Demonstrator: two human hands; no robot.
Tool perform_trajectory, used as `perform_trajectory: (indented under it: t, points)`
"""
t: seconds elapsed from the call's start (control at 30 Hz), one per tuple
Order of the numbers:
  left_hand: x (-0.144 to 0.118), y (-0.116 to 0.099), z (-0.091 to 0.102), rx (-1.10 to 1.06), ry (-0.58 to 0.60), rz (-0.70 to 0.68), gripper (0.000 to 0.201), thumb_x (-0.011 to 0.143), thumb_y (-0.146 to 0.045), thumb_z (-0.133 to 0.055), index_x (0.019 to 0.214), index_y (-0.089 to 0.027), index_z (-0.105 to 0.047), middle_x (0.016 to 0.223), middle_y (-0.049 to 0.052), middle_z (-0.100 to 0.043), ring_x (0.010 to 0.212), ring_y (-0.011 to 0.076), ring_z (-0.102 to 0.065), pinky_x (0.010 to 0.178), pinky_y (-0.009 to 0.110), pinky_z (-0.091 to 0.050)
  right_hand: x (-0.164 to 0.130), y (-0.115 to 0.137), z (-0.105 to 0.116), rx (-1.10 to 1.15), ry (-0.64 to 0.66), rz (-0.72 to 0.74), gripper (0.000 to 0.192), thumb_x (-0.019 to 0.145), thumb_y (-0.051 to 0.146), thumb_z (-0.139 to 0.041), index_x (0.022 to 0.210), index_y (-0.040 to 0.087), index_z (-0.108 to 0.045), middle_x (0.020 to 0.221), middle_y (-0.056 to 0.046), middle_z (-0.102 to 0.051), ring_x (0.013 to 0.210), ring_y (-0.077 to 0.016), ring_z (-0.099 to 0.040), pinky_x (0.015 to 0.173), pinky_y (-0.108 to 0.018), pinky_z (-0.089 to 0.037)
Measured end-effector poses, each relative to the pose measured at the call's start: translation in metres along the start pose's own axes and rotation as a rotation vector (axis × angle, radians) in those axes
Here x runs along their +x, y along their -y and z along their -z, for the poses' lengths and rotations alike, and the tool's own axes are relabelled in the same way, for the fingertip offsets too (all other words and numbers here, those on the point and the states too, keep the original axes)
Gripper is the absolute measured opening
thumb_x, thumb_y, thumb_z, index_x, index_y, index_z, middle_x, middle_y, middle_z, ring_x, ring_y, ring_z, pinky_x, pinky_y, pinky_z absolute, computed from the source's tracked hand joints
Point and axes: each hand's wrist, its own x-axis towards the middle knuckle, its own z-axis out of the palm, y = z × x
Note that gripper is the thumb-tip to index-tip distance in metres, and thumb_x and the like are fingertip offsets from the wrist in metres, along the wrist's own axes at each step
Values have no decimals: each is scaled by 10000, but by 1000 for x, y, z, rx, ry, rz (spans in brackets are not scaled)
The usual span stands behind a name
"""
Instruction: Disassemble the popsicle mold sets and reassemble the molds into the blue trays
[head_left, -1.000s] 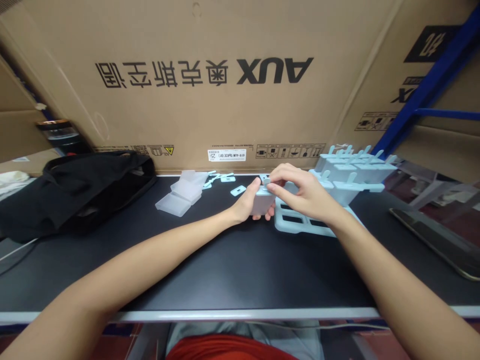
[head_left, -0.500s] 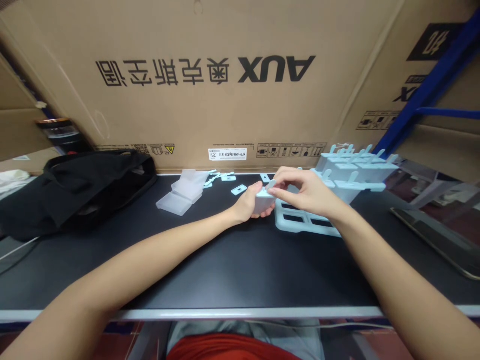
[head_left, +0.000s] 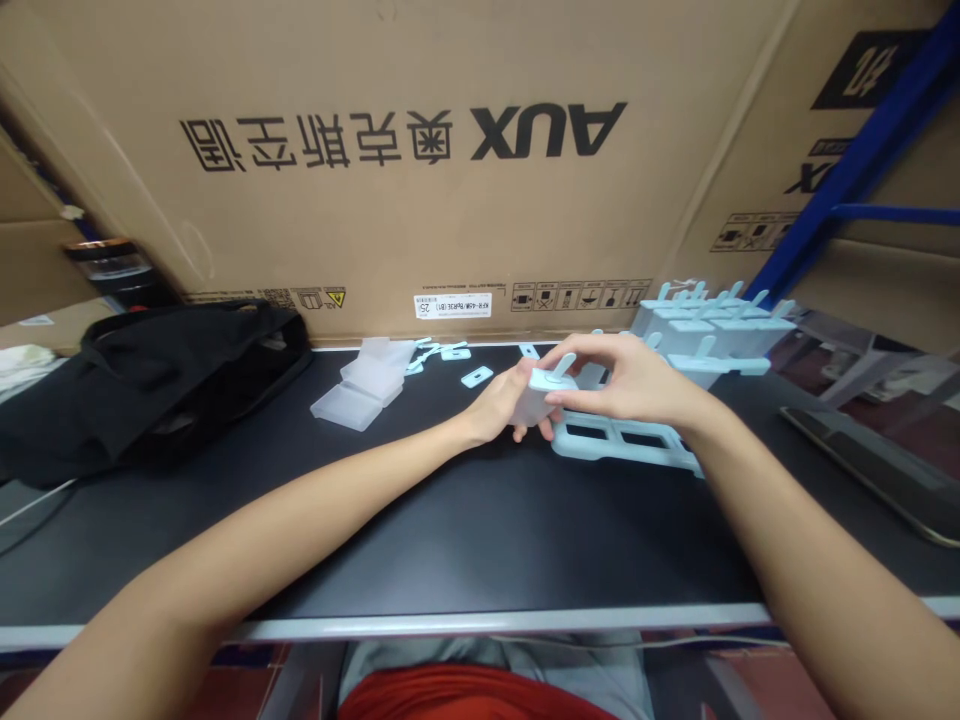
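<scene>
**Stick lid seated on mould cup, mid-table**

Cardboard carton (head_left: 420,150) at far side read "AUX", inverted, with a white label (head_left: 453,305) too small to read. Blue tray (head_left: 622,440) lay right of centre. Left hand (head_left: 499,400) gripped the translucent cup (head_left: 536,405); right hand (head_left: 630,380) pinched the stick lid (head_left: 553,376) onto it. Judged: capping step; next calls for pressing it flush.

- mould (head_left: 541,392): translucent white, pale blue lid
- tray (head_left: 622,440): pale blue
- table (head_left: 450,520): black
- bag (head_left: 150,375): black
- box (head_left: 420,150): brown, black print
</scene>
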Motion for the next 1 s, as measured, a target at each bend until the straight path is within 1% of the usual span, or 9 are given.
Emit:
perform_trajectory:
  t: [0.07, 0.17, 0.27, 0.4, 0.5, 0.63, 0.73, 0.87, 1.0]
  points:
    - [-1, -2, 0, -11, -22, -41, 747, 875, -850, -291, 1152, -187, -495, 932, 96, -704, 754, 208, -726, 450, 220, -482, -2, 0, 7, 8, -40, -18, 337, 769, 444, -784, 1010, 216, -726, 943, -45, -738, 794, -201, -663, 753, -355, -547]
    - [-1, -2, 0, 88, -159, -70, 568, 944, -748, -332, 1042, -210, -485, 983, 83, -684, 889, 193, -701, 559, 223, -529, -7, -1, 20, -16, -130, -42, 372, 749, 501, -801, 977, 216, -729, 953, -59, -734, 797, -216, -651, 720, -368, -538]
    - [1, -1, 1, 244, -254, -19, 381, 994, -578, -407, 963, -210, -501, 965, 53, -649, 902, 164, -662, 590, 208, -509, -13, -5, 34, -121, -207, -101, 398, 732, 569, -798, 920, 222, -739, 827, -52, -706, 677, -193, -584, 610, -356, -471]
    - [2, -1, 0, 373, -203, 79, 246, 1007, -391, -406, 912, -198, -525, 999, 33, -665, 835, 128, -653, 653, 225, -482, -18, -15, 45, -227, -138, -139, 402, 728, 611, -787, 858, 235, -727, 672, -14, -618, 572, -156, -507, 527, -333, -375]
    - [1, -2, -2, 469, -160, 61, 197, 986, -356, -460, 905, -198, -547, 958, 9, -673, 804, 123, -644, 750, 259, -480, -19, -22, 45, -244, -36, -167, 397, 716, 605, -799, 822, 233, -706, 609, 5, -570, 521, -133, -464, 509, -324, -359]
    - [1, 0, -2, 591, -126, 10, 132, 925, -311, -574, 897, -185, -602, 821, -10, -647, 737, 128, -591, 726, 262, -457, -19, -25, 45, -218, 48, -219, 378, 717, 579, -802, 801, 225, -698, 578, 15, -557, 496, -122, -457, 488, -307, -349]
    - [2, 3, -1, 608, -100, -27, 110, 895, -292, -621, 904, -182, -622, 874, -5, -660, 735, 120, -590, 708, 250, -459, -19, -26, 46, -194, 44, -241, 373, 774, 592, -743, 805, 221, -712, 635, -6, -613, 527, -133, -485, 502, -306, -372]
    - [2, 5, -1, 643, -93, -71, 134, 887, -318, -647, 909, -186, -632, 959, 9, -662, 756, 118, -602, 728, 256, -472, -20, -29, 46, -207, -31, -187, 368, 800, 581, -705, 797, 213, -718, 821, -60, -698, 661, -178, -584, 578, -324, -443]
    - [2, 5, -1, 673, -81, -80, 136, 898, -323, -633, 904, -189, -652, 987, 22, -657, 774, 124, -608, 757, 271, -485, -19, -31, 46, -181, 13, -222, 363, 778, 575, -730, 754, 213, -710, 650, -32, -627, 551, -150, -520, 502, -302, -398]
